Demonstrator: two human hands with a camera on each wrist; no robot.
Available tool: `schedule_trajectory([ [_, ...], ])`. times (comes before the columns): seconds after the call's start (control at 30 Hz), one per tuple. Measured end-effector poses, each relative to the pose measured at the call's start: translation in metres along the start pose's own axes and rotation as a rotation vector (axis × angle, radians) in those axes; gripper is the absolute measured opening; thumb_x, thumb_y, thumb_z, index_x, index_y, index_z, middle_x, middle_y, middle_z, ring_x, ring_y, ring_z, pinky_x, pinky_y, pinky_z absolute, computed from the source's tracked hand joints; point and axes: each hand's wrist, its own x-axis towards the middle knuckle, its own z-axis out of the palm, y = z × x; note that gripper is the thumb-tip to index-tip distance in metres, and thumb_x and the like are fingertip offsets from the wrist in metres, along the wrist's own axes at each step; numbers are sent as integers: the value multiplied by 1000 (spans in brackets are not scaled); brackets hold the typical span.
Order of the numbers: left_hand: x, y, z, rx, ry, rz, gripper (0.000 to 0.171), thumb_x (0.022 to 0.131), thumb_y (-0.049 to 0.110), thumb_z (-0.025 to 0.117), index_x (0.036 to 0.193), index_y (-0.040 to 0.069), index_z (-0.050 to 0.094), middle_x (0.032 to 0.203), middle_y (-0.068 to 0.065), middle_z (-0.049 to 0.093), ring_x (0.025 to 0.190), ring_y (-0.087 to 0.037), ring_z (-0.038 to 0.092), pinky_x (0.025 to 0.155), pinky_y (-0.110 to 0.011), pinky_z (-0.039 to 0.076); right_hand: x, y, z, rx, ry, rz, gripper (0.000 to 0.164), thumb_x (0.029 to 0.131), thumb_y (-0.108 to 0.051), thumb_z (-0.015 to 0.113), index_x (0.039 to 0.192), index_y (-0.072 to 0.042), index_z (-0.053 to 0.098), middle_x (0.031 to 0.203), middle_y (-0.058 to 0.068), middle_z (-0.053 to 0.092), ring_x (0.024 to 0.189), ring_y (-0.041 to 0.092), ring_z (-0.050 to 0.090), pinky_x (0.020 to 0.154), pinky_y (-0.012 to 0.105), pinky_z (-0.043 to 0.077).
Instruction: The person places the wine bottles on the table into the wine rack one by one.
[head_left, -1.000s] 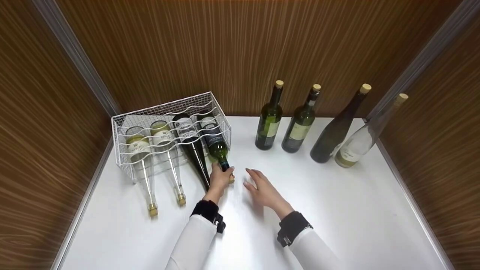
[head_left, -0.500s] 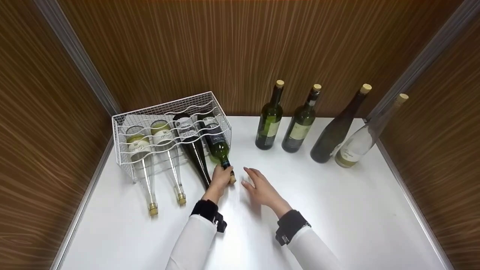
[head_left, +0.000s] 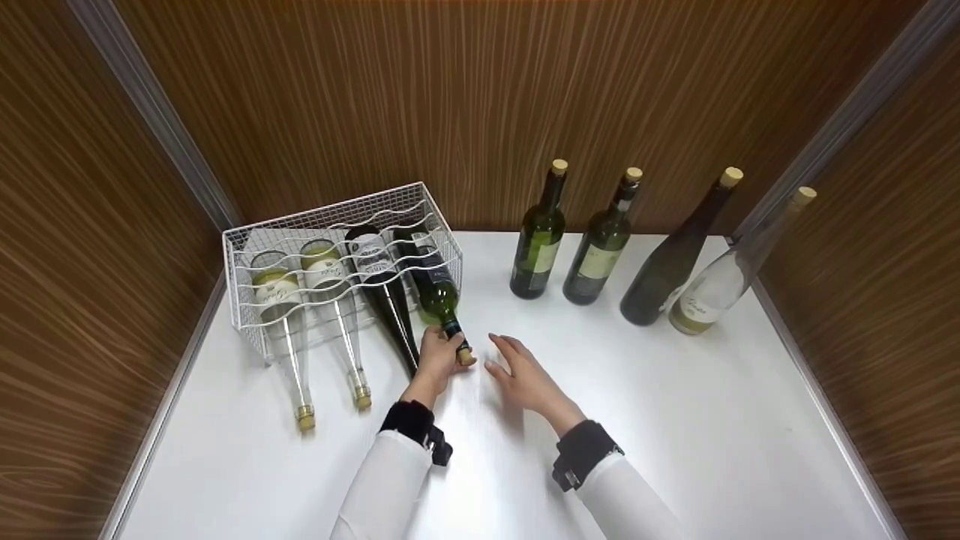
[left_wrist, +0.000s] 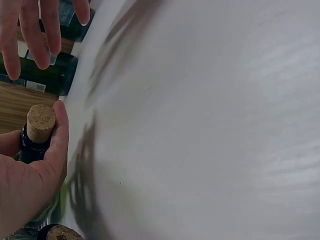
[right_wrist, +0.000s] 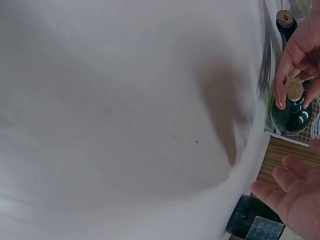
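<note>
My left hand (head_left: 437, 358) holds the neck of a green wine bottle (head_left: 436, 298) that lies in the rightmost place of a white wire rack (head_left: 232, 289). Its cork (left_wrist: 41, 120) sticks out past my fingers in the left wrist view. Beside that bottle lies a dark long-necked one (head_left: 394, 315), its neck end hidden behind my left hand. My right hand (head_left: 529, 381) hovers above the white table, fingers extended and holding nothing, a short way right of the cork. The right wrist view shows my right hand (right_wrist: 295, 200) apart from any bottle.
Two clear bottles (head_left: 289, 334) (head_left: 337, 319) lie in the rack's left half, necks toward me. Two green bottles (head_left: 537, 251) (head_left: 598, 259), a dark one (head_left: 667, 270) and a clear one (head_left: 712, 292) stand upright at the back right. Wood-grain walls (head_left: 480, 112) enclose the white table (head_left: 675, 420).
The held bottle has turned about its length, so its label faces more to the right. My left fingers have shifted slightly around the neck. My right hand has barely moved.
</note>
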Motion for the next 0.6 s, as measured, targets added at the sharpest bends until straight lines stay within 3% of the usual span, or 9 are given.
schedule_trajectory([
  [0.13,1,1,0,38,38,17,54,97,0,58,140,-7,25,119,-30,48,76,-28,64,65,-36,59,0,1,0,-8,-17,33,54,104,-30,50,151,-6,37,148,22,38,136,37,37,112,49,31],
  [0.27,2,3,0,150,73,29,43,93,5,67,124,-8,40,93,-18,58,56,-15,58,51,-26,52,0,2,1,-7,-19,32,54,104,-30,50,150,-6,37,148,23,37,136,38,37,111,50,31],
  [0.4,2,4,-2,237,61,30,29,94,11,66,111,-4,47,74,-5,53,50,-9,50,47,-22,43,-1,2,1,-3,-17,24,54,104,-30,50,150,-5,37,148,24,37,136,39,36,111,51,31],
  [0.6,2,6,-3,104,-19,-53,15,100,6,44,111,-3,41,78,-9,53,54,-12,53,51,-25,49,-2,3,1,2,7,-7,54,104,-28,50,149,-1,37,146,26,38,134,41,38,110,52,32],
])
